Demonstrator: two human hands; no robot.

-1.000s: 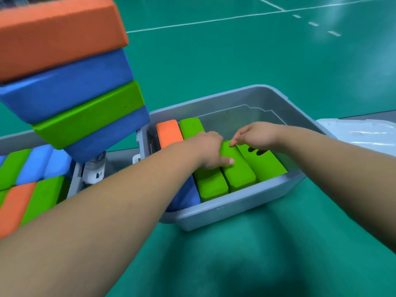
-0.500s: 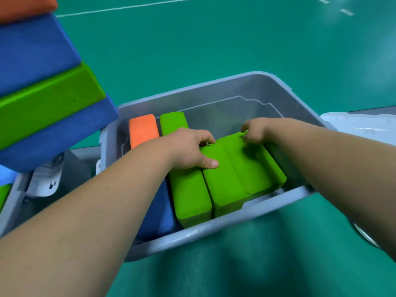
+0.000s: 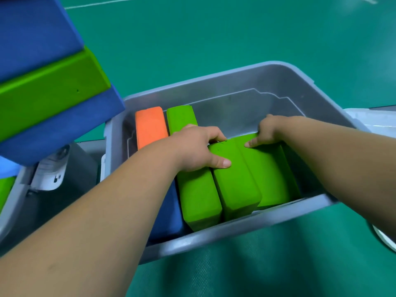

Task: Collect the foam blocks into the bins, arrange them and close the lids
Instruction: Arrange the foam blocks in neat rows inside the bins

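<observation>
A grey plastic bin (image 3: 240, 224) on the green floor holds foam blocks side by side: an orange block (image 3: 150, 127), a dark blue block (image 3: 167, 219) mostly under my left forearm, and three green blocks. My left hand (image 3: 199, 148) grips the far end of the middle green block (image 3: 235, 185), thumb lying on its top. My right hand (image 3: 267, 131) holds the far end of the rightmost green block (image 3: 270, 174), fingers curled over its edge. Another green block (image 3: 197, 194) lies left of the middle one.
A tilted stack of blue and green foam blocks (image 3: 47, 91) fills the upper left, close to the camera. A second grey bin (image 3: 12, 200) with blocks sits at the left edge. A translucent white lid (image 3: 372, 121) lies right of the bin.
The camera has moved closer to the bin. Both hands stay on the far ends of the green blocks, which now lie more squarely together in the bin.
</observation>
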